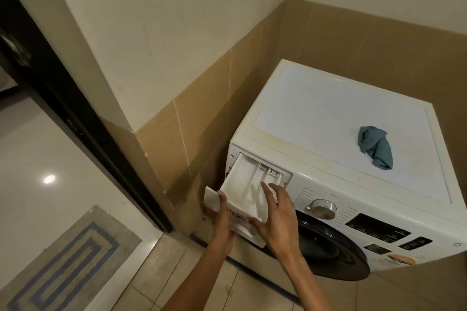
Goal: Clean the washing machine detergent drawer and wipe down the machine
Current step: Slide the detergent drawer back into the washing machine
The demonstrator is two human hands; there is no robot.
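I'm at the drawer-removal step. The detergent drawer [242,184] is drawn most of the way out of its slot at the upper left corner of the washing machine [328,113] front, tilting down towards me, with its rear end still inside the housing. My left grip [223,219] grasps the drawer's front panel from below and to the side, thumb up on the top edge. My right grip [280,214] clasps the drawer's right front corner, fingers laid along the outer wall and thumb hooked over the front edge. So both are holding the drawer, neither one released.

As I judge it, cleaning has not begun and neither has the wipe-down. The blue cloth [375,148] lies crumpled on the machine's top surface, towards the right front, well apart from my hands.

The next move calls for freeing the drawer from the slot. There is likely a release tab in the rear compartments, which I cannot make out clearly. I should press it and pull straight, supporting the drawer from underneath so it does not drop.
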